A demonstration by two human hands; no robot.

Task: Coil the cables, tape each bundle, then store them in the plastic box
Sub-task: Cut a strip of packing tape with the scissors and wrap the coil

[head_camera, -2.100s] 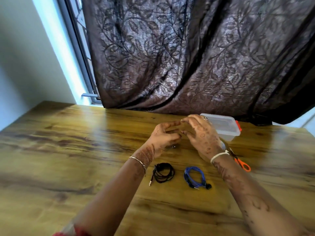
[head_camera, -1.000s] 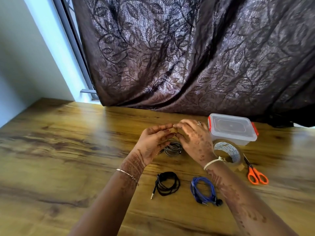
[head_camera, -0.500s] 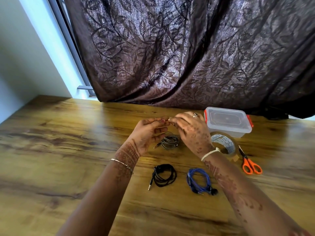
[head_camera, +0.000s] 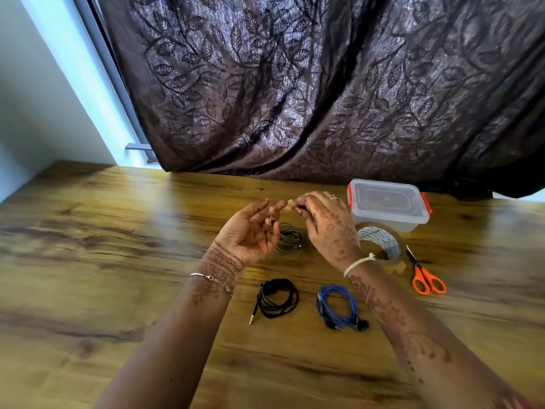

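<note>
Head view: just right of the frame's centre, the grey cable coil (head_camera: 290, 239) lies flat on the wooden table (head_camera: 88, 261), below and between the two raised hands and touched by neither. Above it a short pale strip of tape (head_camera: 290, 203) spans the gap between them. The right hand (head_camera: 327, 222) shows its back, with its fingers (head_camera: 303, 206) curled in and pinching the strip's right end. The left hand (head_camera: 250, 231) has its palm turned up. Its thumb and forefinger are nearly straight and the other fingers loosely curled, and the forefinger tip meets the strip's left end. Whether the thumb closes on the strip I cannot tell.

Lower in the frame, the black cable coil (head_camera: 277, 298) lies with its plug pointing down-left. The blue cable coil (head_camera: 337, 305) is just to its right, apart from it.

Right of the right wrist, the tape roll (head_camera: 380, 243) stands tilted. Dark print lines its inner core, too small to read. Above it, close against the roll, sits the plastic box (head_camera: 386, 202), its clear lid on and an orange clip at each end. No label is legible on it. Orange-handled scissors (head_camera: 424, 276) lie closed to the right of the roll.

A dark curtain (head_camera: 295, 84) with a leaf pattern fills the upper frame.
</note>
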